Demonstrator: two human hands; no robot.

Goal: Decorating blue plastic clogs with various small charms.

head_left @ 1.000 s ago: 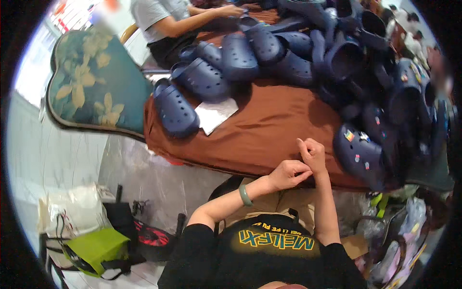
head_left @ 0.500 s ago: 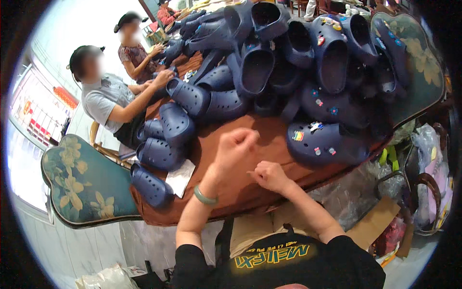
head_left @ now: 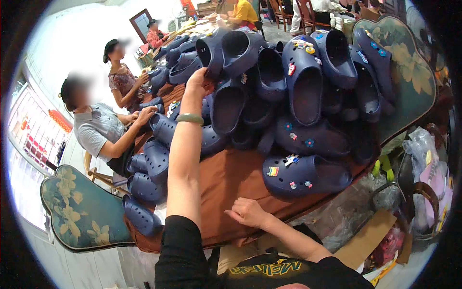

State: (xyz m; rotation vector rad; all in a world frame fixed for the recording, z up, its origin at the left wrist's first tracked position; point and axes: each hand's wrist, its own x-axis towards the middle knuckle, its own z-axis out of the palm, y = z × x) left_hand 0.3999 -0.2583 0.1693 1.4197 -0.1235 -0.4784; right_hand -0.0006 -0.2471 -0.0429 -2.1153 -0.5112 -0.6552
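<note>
Stretched far forward, my left hand [head_left: 198, 84] reaches the pile's left edge. Its fingers close on the lower edge of a navy clog [head_left: 215, 54], though the clog's body partly hides them. A greenish bangle [head_left: 190, 119] circles that wrist. Low over the brown-covered table [head_left: 226, 180], my right hand [head_left: 247, 213] is curled; whatever its fingers may hold is hidden. A navy clog with colourful charms [head_left: 308, 174] lies beyond it to the right. Several plain navy clogs [head_left: 148, 187] stand along the left side, past my left forearm.
Upholstered chair backs with flower patterns rise at the left [head_left: 82, 212] and far right [head_left: 409, 72]. Two people [head_left: 103, 130] handle clogs along the table's left side. Plastic bags [head_left: 417, 154] and a cardboard piece [head_left: 368, 238] lie at the right.
My left hand has moved forward from above the table's middle to a clog on the pile and closed on it. My right hand stays curled, lower and slightly left in the picture. The view has shifted.
</note>
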